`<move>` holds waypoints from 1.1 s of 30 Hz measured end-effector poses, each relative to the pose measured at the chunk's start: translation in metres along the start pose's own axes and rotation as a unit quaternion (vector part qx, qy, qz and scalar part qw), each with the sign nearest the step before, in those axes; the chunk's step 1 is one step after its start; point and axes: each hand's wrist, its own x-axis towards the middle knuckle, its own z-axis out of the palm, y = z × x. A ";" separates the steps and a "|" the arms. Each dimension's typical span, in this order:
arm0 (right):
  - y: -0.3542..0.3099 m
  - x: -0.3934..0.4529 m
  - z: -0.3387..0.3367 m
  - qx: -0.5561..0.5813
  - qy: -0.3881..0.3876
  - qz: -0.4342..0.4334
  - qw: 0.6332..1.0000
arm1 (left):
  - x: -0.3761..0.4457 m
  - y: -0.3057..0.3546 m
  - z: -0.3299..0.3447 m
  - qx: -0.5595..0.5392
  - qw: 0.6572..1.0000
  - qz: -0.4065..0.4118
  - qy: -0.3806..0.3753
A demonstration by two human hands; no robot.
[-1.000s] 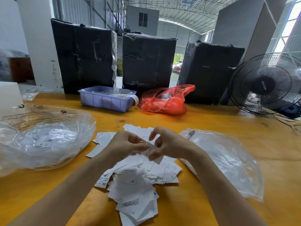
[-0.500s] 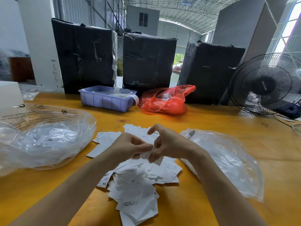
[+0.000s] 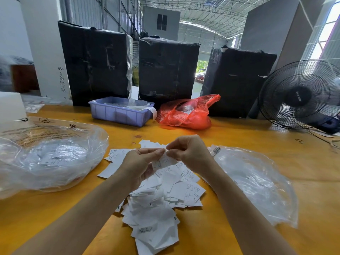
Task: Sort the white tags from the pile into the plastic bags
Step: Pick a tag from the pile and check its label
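Both hands meet above the pile of white tags [image 3: 158,203] in the middle of the yellow table [image 3: 239,137]. The left hand [image 3: 139,166] and the right hand [image 3: 191,153] pinch the same small printed tag [image 3: 162,161] between thumb and fingertips. Their fingertips nearly touch at its top edge, and the rest of the tag hangs below and between the two grips, just over the heap. The other fingers of each hand are curled.

The pile spreads from under the hands toward the near edge of the table. A clear plastic bag [image 3: 47,157] with tags inside lies to the left of the pile, and a flatter clear bag [image 3: 257,181] lies to the right, its near edge touching the heap.

Farther back sit a blue tray [image 3: 119,113], a red plastic bag [image 3: 187,115], three black wrapped bundles [image 3: 165,69] and a black fan [image 3: 299,94].
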 end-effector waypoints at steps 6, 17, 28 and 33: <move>-0.001 -0.002 0.002 -0.004 -0.004 0.016 1.000 | -0.001 -0.003 0.004 -0.026 0.999 0.006 0.025; -0.004 -0.002 0.007 0.074 -0.022 0.016 0.997 | 0.004 -0.004 -0.002 0.018 0.997 0.032 0.070; -0.004 -0.003 -0.005 0.059 -0.061 0.035 0.996 | 0.005 -0.002 -0.007 0.047 0.996 0.039 0.069; -0.003 -0.005 -0.004 0.041 -0.108 0.064 0.991 | 0.004 -0.001 -0.005 0.038 0.998 0.026 0.043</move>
